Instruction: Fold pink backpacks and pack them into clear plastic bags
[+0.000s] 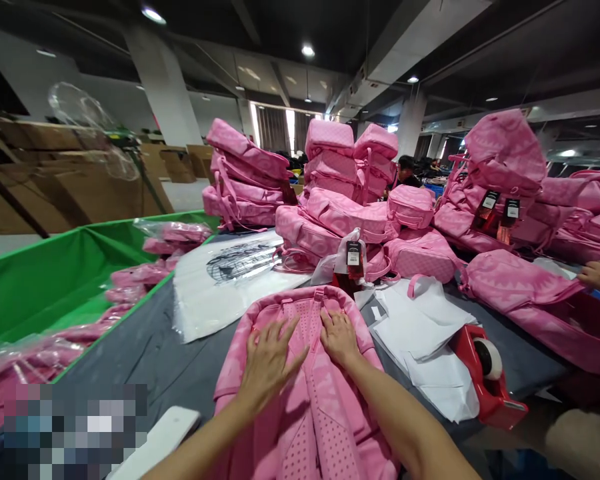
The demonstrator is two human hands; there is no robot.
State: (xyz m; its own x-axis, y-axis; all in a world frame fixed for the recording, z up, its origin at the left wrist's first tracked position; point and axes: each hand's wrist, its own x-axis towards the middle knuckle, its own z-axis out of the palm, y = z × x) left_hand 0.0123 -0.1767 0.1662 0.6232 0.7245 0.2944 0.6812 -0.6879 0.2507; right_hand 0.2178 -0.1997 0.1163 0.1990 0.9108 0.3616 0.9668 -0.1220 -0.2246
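On dark tabletop (147, 347): pink backpack (305, 400), straps (334, 433) uppermost, unwrapped; left hand (270, 360), right hand (339, 337) splayed upon it, gripping nothing; wrapped bags (130, 275) already in green bin (45, 283); unwrapped stacks (250, 180) remaining.

Small bright lights (308, 51) under dark ceiling (290, 20), pale pillars (161, 87), curtained windows (291, 124)

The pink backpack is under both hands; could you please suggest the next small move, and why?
I would probably smooth the straps down toward the wearer: the backpack lies straps up, and the left hand and right hand both rest on it near its top.
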